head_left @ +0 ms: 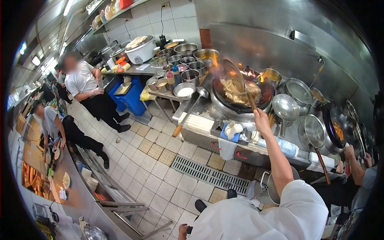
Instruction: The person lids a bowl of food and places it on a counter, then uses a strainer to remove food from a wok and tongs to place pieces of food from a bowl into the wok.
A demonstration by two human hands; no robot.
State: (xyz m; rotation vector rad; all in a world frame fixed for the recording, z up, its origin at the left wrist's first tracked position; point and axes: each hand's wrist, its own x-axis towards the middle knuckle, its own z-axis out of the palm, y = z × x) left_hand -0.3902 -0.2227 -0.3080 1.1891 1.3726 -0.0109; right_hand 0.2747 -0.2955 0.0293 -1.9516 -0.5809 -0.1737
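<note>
My right hand is closed round the wooden handle of a large round strainer, its head tilted over the wok. Pale food lies in the wok below the strainer, and flames rise about the far rim. Low at the bottom edge, my left hand hangs by my body with its fingers curled. A small dark thing shows beside those fingers; what it is I cannot make out.
Left of the wok are a ladle and a pan of white contents. A perforated skimmer and a wire strainer lie to the right. One co-worker stands at left, another leans over a counter, and a person's hand is at far right.
</note>
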